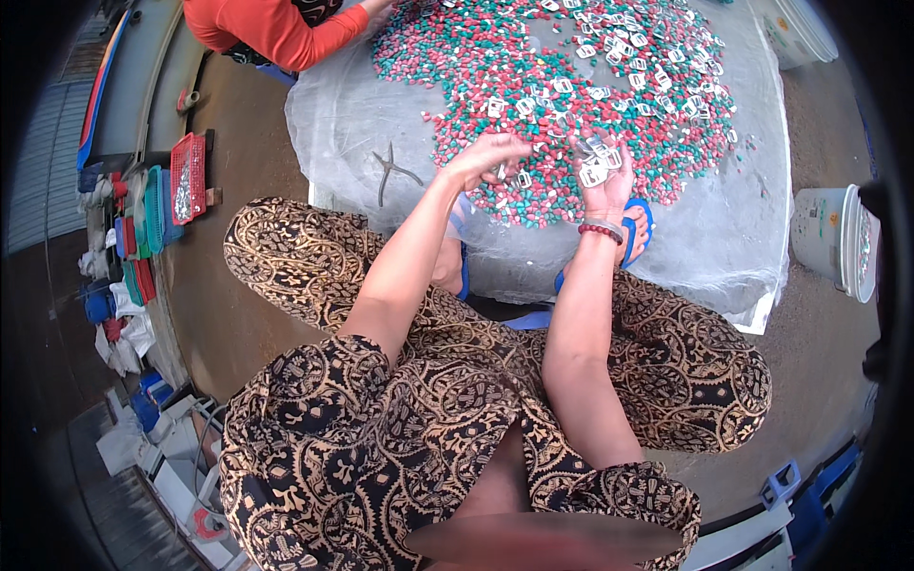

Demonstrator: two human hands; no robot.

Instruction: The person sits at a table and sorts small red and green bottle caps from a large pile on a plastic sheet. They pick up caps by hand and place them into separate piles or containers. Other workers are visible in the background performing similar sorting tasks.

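My right hand (607, 183) is palm up with fingers curled around several silvery-white slotted buckles (594, 175). To its left, my left hand (487, 157) hovers low over the pile, fingers drawn together. Something shiny shows beneath those fingers, too small to make out. Under both hands spreads a wide pile of small red, pink, green and white pebble-like pieces (543, 205). More buckles (624, 43) lie scattered on the pile, mostly toward the far right. Pliers (388, 173) with dark handles rest on the sheet left of my left hand.
A pale plastic sheet (347, 105) lies beneath the pile. At the far left, another person in an orange-red sleeve (305, 38) reaches over it. White buckets (824, 238) stand on the right. A red basket (188, 178) and coloured crates line the left side.
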